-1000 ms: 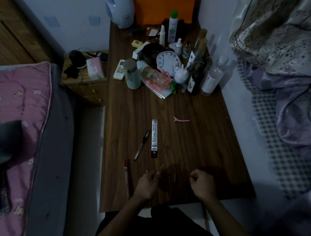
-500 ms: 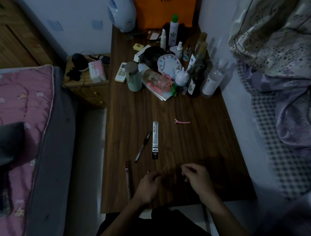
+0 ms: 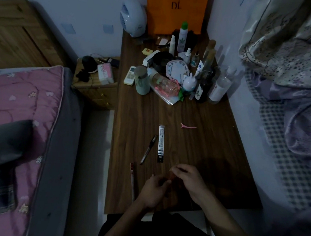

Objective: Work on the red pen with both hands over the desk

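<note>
My left hand [image 3: 153,189] and my right hand [image 3: 189,178] meet over the near part of the dark wooden table [image 3: 208,151]. Their curled fingers pinch a thin, small reddish object [image 3: 172,176] between them; the light is too dim to tell what it is. Just beyond the hands lie a long black-and-white packet [image 3: 160,143] and a dark pen [image 3: 148,149]. A thin strip with a red end [image 3: 132,176] lies along the table's left edge beside my left hand.
A pink hair clip [image 3: 188,126] lies mid-table. The far end is crowded with bottles, a round clock [image 3: 177,69], a grey tumbler [image 3: 141,80] and an orange bag [image 3: 178,7]. A pink bed [image 3: 22,127] stands left, bedding [image 3: 296,89] right.
My right hand has moved left toward my left hand, and the two now meet around the thin object. The view has shifted slightly.
</note>
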Available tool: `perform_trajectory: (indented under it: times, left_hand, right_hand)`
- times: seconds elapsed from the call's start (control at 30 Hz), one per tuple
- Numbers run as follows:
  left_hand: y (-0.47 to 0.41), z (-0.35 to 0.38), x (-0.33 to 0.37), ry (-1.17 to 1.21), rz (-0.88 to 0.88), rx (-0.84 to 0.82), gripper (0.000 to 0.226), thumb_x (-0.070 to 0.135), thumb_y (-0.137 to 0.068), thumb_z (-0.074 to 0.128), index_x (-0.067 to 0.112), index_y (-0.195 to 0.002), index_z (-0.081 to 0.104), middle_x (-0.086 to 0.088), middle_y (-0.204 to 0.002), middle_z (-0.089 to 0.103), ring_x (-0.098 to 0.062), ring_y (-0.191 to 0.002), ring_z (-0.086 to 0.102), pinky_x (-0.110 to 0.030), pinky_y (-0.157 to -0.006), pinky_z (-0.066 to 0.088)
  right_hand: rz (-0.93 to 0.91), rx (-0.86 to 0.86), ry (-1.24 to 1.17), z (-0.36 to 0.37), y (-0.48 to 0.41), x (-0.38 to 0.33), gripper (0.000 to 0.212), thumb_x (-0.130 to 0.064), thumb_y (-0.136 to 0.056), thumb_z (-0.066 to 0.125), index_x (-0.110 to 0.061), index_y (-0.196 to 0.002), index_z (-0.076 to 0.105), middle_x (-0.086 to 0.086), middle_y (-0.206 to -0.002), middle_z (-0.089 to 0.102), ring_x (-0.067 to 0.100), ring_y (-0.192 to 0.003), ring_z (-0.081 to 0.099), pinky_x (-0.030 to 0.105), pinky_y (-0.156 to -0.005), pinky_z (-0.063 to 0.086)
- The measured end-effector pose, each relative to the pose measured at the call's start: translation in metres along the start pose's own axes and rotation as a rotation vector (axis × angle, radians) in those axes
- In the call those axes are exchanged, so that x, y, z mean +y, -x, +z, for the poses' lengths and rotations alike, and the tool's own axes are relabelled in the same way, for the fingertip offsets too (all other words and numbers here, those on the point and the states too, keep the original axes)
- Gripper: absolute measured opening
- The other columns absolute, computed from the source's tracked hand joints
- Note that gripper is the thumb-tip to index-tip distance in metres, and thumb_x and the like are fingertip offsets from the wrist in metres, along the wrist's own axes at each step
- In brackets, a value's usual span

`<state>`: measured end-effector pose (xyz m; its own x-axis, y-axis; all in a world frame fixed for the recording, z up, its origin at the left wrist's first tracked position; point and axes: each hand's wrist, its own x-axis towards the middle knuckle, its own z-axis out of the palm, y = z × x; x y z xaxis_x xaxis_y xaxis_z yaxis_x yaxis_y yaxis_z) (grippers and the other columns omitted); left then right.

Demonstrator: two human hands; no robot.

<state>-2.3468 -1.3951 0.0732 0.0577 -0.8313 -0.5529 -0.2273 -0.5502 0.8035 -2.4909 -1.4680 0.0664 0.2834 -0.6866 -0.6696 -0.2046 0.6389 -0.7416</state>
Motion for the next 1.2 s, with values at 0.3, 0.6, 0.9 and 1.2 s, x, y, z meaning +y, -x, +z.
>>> perform_trajectory:
  times: [0.3,0.6,0.9,1.2]
  left_hand:
    - [-0.008,-0.017,-0.047,-0.443,-0.235,0.161,0.034,0.043,-0.088,0.056,0.015,-0.103,0.069,-0.007,-0.095,0.074,-0.021,-0.088,0.071,-0.035,-0.077,0.057]
    - [-0.022,-0.012,-0.048,-0.672,-0.228,0.156,0.026,0.041,-0.088,0.057,0.023,-0.102,0.067,0.001,-0.092,0.074,-0.018,-0.085,0.071,-0.030,-0.068,0.054]
    - [-0.007,-0.014,0.000,-0.352,0.074,0.193,0.021,0.019,-0.092,0.050,0.028,-0.073,0.051,0.011,-0.070,0.060,-0.007,-0.065,0.059,-0.032,-0.063,0.045]
    - [0.043,-0.018,0.067,-0.302,0.379,0.194,0.028,0.037,-0.100,0.041,0.016,-0.095,0.059,0.000,-0.075,0.068,-0.013,-0.066,0.065,-0.042,-0.062,0.049]
  right_hand:
    - [0.007,0.256,-0.197,-0.008,-0.002,-0.014,0.020,-0.025,-0.103,0.048,-0.021,-0.099,0.067,0.006,-0.078,0.065,0.021,-0.071,0.063,0.035,-0.063,0.052]
    - [0.078,0.257,-0.463,-0.018,0.003,-0.030,0.028,-0.030,-0.102,0.049,-0.011,-0.092,0.068,-0.003,-0.061,0.053,0.009,-0.048,0.041,0.024,-0.047,0.032]
    - [0.000,0.113,-0.838,-0.016,0.014,-0.066,0.029,-0.033,-0.099,0.053,-0.011,-0.085,0.066,-0.001,-0.061,0.050,0.009,-0.047,0.039,0.022,-0.043,0.031]
    - [-0.161,-0.114,-1.119,-0.005,0.049,-0.115,0.030,-0.035,-0.096,0.054,-0.015,-0.080,0.068,-0.002,-0.063,0.046,0.009,-0.049,0.037,0.022,-0.043,0.035]
